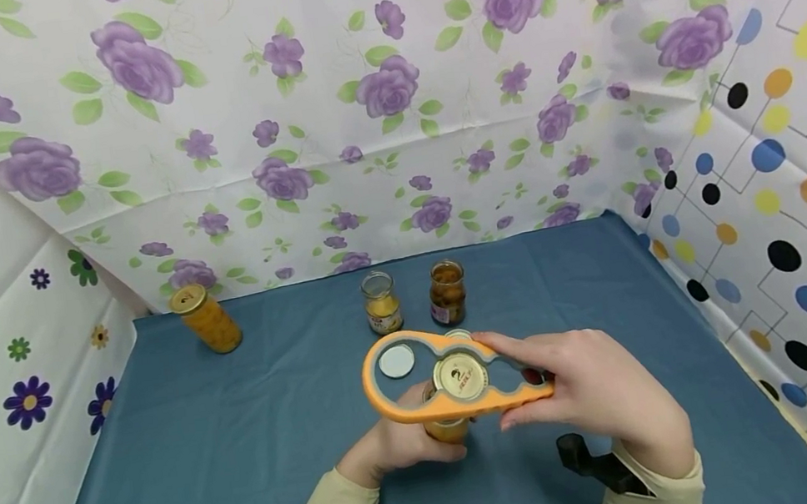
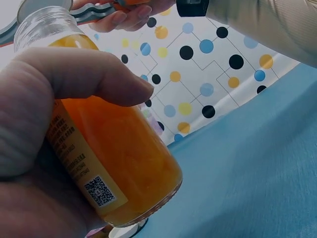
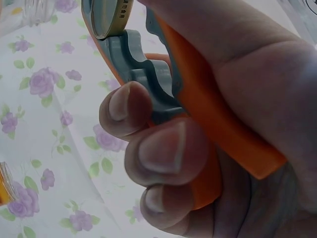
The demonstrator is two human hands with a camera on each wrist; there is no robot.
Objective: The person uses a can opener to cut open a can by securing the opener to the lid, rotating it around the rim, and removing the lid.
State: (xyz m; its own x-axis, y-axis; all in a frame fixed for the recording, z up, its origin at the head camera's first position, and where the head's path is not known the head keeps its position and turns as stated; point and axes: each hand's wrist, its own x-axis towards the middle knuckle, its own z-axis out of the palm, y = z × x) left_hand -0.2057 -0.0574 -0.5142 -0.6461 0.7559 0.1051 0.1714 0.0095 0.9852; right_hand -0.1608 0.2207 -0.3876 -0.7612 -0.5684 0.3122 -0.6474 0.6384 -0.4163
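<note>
My left hand (image 1: 400,441) grips a glass jar of orange fruit (image 2: 124,148), its thumb across the front above the label. The jar tilts, and its clear glass neck shows in the left wrist view. My right hand (image 1: 592,372) holds the handles of an orange-and-grey jar opener (image 1: 408,414), fingers curled round them. Between the opener's grey toothed jaws sits a gold lid (image 1: 462,376). In the right wrist view this lid (image 3: 113,20) stands apart from the glass rim at the top left.
Two uncapped jars, one with yellow contents (image 1: 383,309) and one brown (image 1: 448,297), stand at the back. A capped orange jar (image 1: 208,320) stands back left. A white lid (image 1: 397,362) lies on the blue cloth (image 1: 245,439); another lid (image 1: 459,333) peeks out behind the opener. Patterned cloth walls enclose the table.
</note>
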